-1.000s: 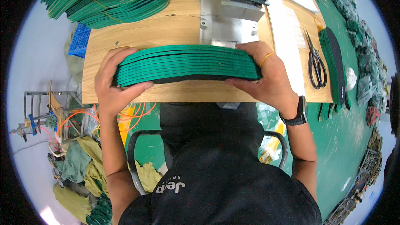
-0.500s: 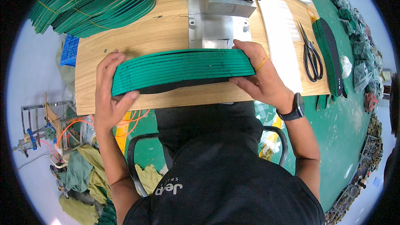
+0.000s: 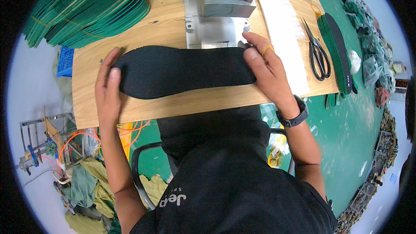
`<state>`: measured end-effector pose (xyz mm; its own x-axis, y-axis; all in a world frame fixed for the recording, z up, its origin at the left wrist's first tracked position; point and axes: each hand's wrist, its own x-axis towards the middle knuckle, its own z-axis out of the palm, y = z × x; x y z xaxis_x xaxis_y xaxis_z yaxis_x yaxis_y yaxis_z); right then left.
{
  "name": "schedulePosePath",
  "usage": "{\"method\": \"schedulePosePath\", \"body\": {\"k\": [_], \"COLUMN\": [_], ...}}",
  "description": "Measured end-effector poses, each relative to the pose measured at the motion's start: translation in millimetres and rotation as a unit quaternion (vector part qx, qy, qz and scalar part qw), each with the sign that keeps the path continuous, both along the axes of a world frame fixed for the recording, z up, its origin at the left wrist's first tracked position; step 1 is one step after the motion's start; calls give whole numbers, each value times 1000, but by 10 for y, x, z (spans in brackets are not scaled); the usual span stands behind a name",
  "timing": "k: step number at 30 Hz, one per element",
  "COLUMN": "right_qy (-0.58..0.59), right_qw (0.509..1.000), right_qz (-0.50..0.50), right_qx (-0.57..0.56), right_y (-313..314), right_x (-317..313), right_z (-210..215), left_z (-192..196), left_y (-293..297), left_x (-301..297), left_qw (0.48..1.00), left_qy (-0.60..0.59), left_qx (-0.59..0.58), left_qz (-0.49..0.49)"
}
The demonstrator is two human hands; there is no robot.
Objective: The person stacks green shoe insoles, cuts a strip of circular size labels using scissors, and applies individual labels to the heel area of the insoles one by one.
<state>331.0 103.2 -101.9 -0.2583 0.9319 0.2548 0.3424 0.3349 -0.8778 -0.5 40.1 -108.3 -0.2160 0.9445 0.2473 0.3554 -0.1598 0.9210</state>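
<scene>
The person's left hand point(image 3: 108, 97) and right hand point(image 3: 271, 71) hold a flat, black, foot-shaped, fabric-looking insole point(image 3: 182, 70) over the pale wooden surface point(image 3: 167, 30), fingers point(image 3: 259, 42) pinching opposite ends. Two-handed handling seems underway; moving it calls for even support.

From the black insole point(image 3: 184, 71), I see a hand could pass over the wooden table point(image 3: 167, 28) at eleven o'clock; the green stack point(image 3: 99, 11) blocks ten, the metal block point(image 3: 229, 8) one, scissors point(image 3: 315, 47) three.
</scene>
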Motion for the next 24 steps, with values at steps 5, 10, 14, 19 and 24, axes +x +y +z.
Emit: {"method": "schedulePosePath", "body": {"k": [5, 10, 14, 19, 24], "right_qy": [34, 1, -131, -116, -108], "right_qw": [999, 999, 987, 988, 990], "right_qz": [20, 25, 57, 59, 56], "right_qx": [-15, 24, 69, 82, 71], "right_y": [-63, -131, -200, -177, -169], "right_x": [-78, 72, 197, 146, 124], "right_z": [-4, 44, 99, 66, 27], "left_z": [4, -77, -96, -8, -55], "left_y": [57, 39, -24, -15, -19], "left_x": [122, -79, -224, -229, -281], "left_qw": [999, 999, 992, 991, 990], "left_qy": [25, -20, 40, 35, 37], "left_qx": [-21, 8, 10, -21, -3], "left_qz": [10, -49, -121, -126, -134]}}
